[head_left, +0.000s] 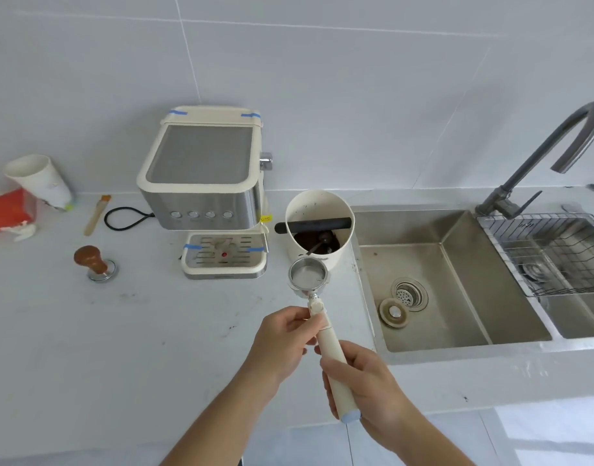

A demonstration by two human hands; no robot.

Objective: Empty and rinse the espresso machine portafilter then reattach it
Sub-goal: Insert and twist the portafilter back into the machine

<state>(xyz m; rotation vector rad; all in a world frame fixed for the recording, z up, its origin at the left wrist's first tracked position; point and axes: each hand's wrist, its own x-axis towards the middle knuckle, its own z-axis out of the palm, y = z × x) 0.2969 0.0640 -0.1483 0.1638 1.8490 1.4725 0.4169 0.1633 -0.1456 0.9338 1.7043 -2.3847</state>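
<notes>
White stone tabletop (pixel 104 331) carries everything. Stainless double sink (pixel 456 344) is sunk into it on the right w/ a grey gooseneck tap (pixel 537 156) behind; left basin is bare apart from the open drain strainer (pixel 409 294) & a round plug (pixel 393 312) lying beside it, so prob. ready for rinsing. Right basin holds a wire rack (pixel 557 257).

Cream-and-steel espresso machine (pixel 204 183) stands at centre w/ nothing locked in that I can see. Just right of it, cream knock box w/ a black bar (pixel 317 227) has dark spent grounds in the bottom.

Steel portafilter w/ a long cream handle (pixel 322 327) is in the air in front of the knock box, basket facing up; basket looks empty & pale, so emptying seems done, rinse next. Right hand (pixel 366 381) has its grip wrapped round the lower handle, bearing the weight. Left hand (pixel 285 334) pinches the handle neck w/ a narrow grip, likely steadying.

Wooden-knob tamper (pixel 94 262) sits left, well apart.
</notes>
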